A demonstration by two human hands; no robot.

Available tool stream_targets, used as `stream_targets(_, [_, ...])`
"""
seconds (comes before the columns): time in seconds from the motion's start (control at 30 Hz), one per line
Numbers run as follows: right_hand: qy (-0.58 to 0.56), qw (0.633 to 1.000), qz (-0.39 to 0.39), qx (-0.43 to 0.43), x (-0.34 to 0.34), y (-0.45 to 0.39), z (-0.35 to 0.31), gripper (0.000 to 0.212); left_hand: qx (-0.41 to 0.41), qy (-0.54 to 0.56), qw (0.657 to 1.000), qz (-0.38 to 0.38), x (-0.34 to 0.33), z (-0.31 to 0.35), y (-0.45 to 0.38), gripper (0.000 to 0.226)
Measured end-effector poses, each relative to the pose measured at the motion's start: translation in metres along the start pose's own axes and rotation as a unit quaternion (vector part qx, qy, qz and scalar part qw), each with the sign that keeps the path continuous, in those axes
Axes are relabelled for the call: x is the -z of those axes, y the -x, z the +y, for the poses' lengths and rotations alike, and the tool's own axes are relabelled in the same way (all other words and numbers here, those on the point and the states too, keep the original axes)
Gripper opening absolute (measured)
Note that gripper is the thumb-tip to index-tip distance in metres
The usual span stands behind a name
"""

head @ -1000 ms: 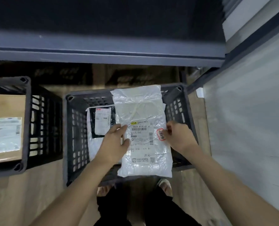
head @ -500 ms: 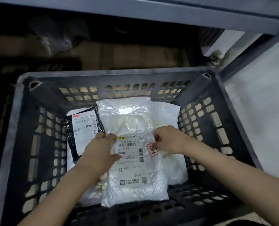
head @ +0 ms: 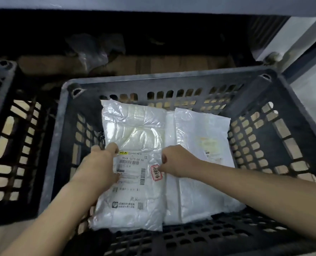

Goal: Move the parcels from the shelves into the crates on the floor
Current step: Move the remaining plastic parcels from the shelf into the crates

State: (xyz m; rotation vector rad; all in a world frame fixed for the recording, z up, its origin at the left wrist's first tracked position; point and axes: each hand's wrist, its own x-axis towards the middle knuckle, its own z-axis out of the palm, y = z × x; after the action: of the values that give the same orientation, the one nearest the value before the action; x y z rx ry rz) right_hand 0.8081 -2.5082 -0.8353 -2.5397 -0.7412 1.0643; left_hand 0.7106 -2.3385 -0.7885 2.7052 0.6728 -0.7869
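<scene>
Nearest the camera, 2 bare forearms reach down into a dark slotted crate (head: 264,111) that stands on the floor. The left hand (head: 100,163) grasps the left edge of a white plastic parcel (head: 135,130), its thumb lying across the top corner of the printed shipping label (head: 131,169) while the fingers curl under the edge, out of sight. The right hand (head: 175,161) pinches the same parcel at its right edge, fingers curled, just beside a red-bordered sticker (head: 156,172) on the wrapping. The parcel lies flat inside the crate, toward its left side, label up, with its lower end close to the near wall. Partly under it and to its right lies a second white parcel (head: 205,137), also flat on the crate's perforated bottom, reaching almost to the right wall.

To the left, just beside this crate, stands a second dark crate (head: 15,145); what it holds cannot be made out. Beyond both crates, brown cardboard (head: 153,63) and a crumpled clear plastic bag (head: 92,52) sit in the dark space beneath a grey shelf (head: 153,4), whose edge spans the top of the view.
</scene>
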Motion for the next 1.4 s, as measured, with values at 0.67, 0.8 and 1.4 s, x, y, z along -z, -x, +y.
stream_targets(0.67, [0.333,0.916,0.010,0.222,-0.028,-0.038,0.001,0.116,0.004,-0.350,0.935,-0.058,-0.050,0.004,-0.048,0.113])
stream_targets(0.8, [0.346,0.912,0.051,0.214,-0.028,-0.029,-0.002,0.113,-0.003,-0.316,0.946,-0.074,-0.046,0.007,-0.046,0.115])
stream_targets(1.4, [0.373,0.917,0.051,0.133,-0.065,-0.006,0.014,0.125,-0.086,-0.303,0.949,0.014,-0.069,0.010,-0.042,0.143])
